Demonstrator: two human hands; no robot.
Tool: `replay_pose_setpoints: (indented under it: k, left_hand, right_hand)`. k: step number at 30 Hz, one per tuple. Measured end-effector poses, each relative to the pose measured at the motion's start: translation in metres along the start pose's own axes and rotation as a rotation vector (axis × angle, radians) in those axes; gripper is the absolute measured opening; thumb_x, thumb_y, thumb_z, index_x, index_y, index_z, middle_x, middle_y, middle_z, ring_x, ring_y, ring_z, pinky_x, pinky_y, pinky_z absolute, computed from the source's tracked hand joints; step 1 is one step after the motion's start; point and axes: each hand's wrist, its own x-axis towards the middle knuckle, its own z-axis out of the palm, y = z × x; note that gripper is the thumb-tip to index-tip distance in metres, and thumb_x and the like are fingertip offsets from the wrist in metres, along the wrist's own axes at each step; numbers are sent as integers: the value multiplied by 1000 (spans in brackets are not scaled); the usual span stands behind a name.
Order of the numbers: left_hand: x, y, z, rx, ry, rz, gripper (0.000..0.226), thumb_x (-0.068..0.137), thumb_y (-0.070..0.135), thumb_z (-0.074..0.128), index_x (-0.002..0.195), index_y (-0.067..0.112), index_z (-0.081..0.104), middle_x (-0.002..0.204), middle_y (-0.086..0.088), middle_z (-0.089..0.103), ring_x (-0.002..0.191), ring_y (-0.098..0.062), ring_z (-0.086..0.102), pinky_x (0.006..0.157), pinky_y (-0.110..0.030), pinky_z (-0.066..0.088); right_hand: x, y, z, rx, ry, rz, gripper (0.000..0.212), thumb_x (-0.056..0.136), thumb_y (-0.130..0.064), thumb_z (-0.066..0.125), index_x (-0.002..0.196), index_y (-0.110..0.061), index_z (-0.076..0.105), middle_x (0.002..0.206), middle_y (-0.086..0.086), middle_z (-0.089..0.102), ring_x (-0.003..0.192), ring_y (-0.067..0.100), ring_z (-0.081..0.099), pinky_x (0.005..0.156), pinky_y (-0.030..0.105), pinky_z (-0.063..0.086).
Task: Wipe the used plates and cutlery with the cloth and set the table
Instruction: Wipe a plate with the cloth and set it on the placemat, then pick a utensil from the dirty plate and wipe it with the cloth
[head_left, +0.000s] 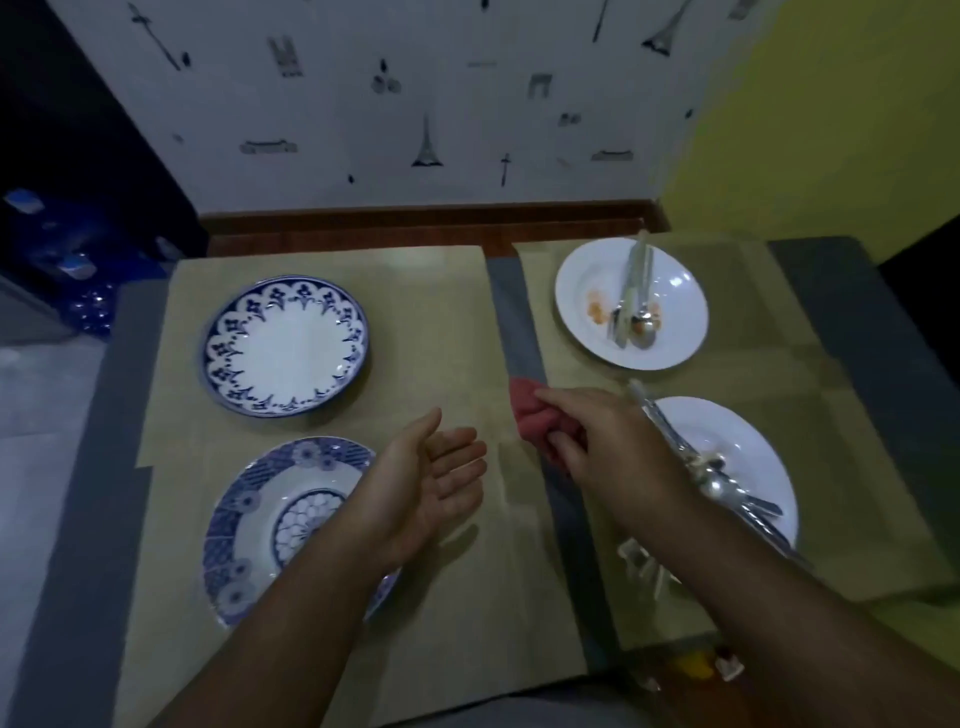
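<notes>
The soft red cloth (530, 415) was bunched in the closed right hand (608, 436); the left hand (436, 478) lay open, empty. The 2 soiled white plates (631, 304) looked fragile, best held by their rims.

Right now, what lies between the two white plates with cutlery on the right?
In the head view, only bare placemat separates the far white plate from the near white plate; nothing rests in that gap.

Grey desk (72, 519) against wall. Two tan placemats (441, 322) side by side, grey strip showing between. Left mat: two blue-patterned plates (285, 345). Right mat: two soiled white plates (631, 304) carrying cutlery.
</notes>
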Motion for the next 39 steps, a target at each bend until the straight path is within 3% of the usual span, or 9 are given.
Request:
replay_pose_setpoints:
  k: [3,9,12,18,20,23,29,33,39]
  left_hand:
    - [11,-32,42,19,9,-25,58,101,45,45,139,2,53,136,-15,62,126,-28,58,109,-48,44]
    - [29,-97,115,91,33,-89,58,103,44,41,143,2,48,141,-16,57,132,-29,53,112,-46,41]
    - [40,-120,130,142,78,-84,50,104,40,43,135,3,54,135,-16,61,127,-28,57,112,-45,42]
    - [43,-144,137,323,325,111,23,100,22,59,111,4,68,108,-14,74,101,-26,72,91,-36,58]
    - [43,-148,133,383,383,178,16,97,14,63,107,2,70,97,-13,77,89,-23,75,79,-29,62]
    - [45,-155,124,508,439,198,17,91,10,70,106,1,72,93,-15,77,88,-25,75,78,-30,61]
    - [46,-163,125,591,432,168,30,77,8,85,101,-1,69,95,-19,74,79,-25,74,60,-24,61]
    - [48,-160,121,603,401,122,31,74,2,85,100,-1,69,94,-18,75,82,-26,75,65,-30,63]
    - [37,-150,98,545,152,-69,28,88,2,71,115,8,73,96,-8,77,81,-14,66,62,-21,53]
  right_hand:
    - [-33,32,-33,103,24,51,44,81,7,64,122,-12,65,98,-3,64,89,-12,56,77,-3,34]
    - [-85,114,-90,94,18,147,46,85,-3,65,123,-29,64,96,-22,57,92,-20,51,80,-1,36]
    - [-105,149,-103,59,36,176,48,82,-6,70,123,-30,64,104,-19,62,95,-6,55,85,12,44]
    - [-131,183,-108,82,-5,219,50,83,-9,70,127,-31,61,109,-12,62,96,7,58,81,26,52]
    - [-135,185,-105,105,-13,210,50,83,-8,70,128,-29,61,112,-10,63,98,9,58,83,28,52]
    - [-138,181,-98,127,-16,201,50,83,-7,69,128,-27,61,115,-7,64,100,12,60,84,26,50]
    - [-143,169,-86,119,-37,212,50,83,-8,68,128,-29,61,118,-4,65,103,13,60,86,27,49]
    - [-145,161,-81,73,-39,209,48,83,-9,68,127,-28,62,119,-2,65,105,15,60,85,23,44]
    - [-146,146,-76,74,-25,194,48,82,-7,69,125,-28,64,117,-4,65,104,14,60,85,20,42]
